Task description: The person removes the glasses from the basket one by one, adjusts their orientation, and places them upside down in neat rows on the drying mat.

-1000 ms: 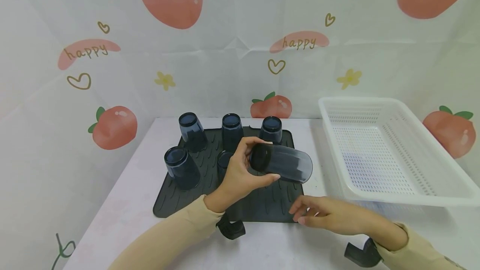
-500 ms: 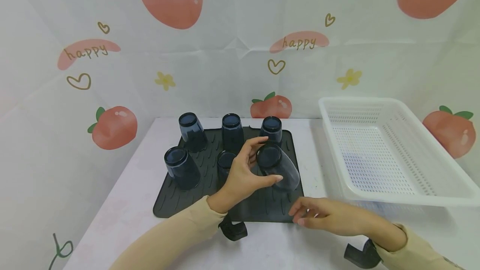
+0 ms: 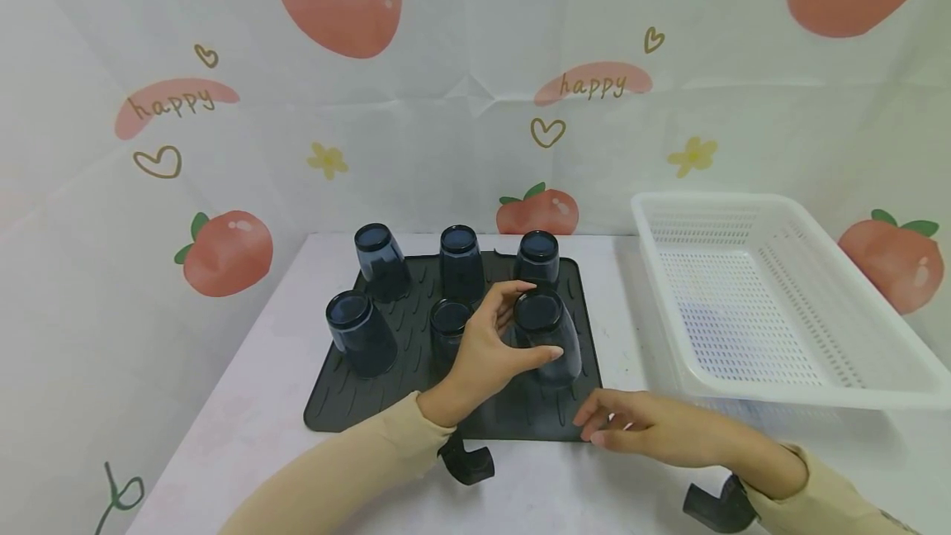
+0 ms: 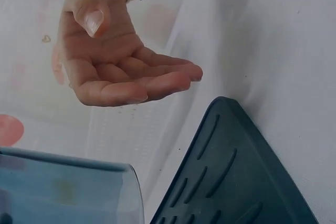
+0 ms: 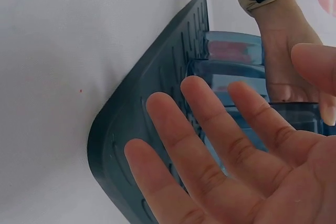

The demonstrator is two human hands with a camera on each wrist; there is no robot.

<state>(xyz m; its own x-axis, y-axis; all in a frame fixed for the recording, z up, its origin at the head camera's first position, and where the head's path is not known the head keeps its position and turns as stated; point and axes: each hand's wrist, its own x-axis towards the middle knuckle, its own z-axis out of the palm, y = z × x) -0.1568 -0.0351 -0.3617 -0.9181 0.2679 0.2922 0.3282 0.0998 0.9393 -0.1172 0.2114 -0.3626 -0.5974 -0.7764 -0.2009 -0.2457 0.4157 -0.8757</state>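
Note:
In the head view my left hand point(image 3: 486, 349) holds a dark blue-grey, see-through drinking glass point(image 3: 539, 314) by its upper part, thumb on the near side and fingers on the far side. The glass is bottom-up, slightly tilted, close over the front right of the black ridged drying mat point(image 3: 513, 415). Its mouth rim shows at the lower left of the left wrist view, as part of the glass point(image 4: 68, 195). My right hand point(image 3: 646, 428) holds nothing; its fingers are loosely bent beside the mat's front right corner. In the right wrist view these fingers point(image 5: 210, 174) are spread.
Several matching glasses stand bottom-up on the mat: a back row with a left point(image 3: 382, 262), a middle point(image 3: 461, 262) and a right glass point(image 3: 538, 258), plus a front left glass point(image 3: 361, 333) and a front middle one point(image 3: 449, 324). A white perforated basket point(image 3: 802, 395) is at right.
The glass in my left hand has turned from lying nearly sideways to almost upright, bottom-up, and has come down toward the mat. My right hand stays in place.

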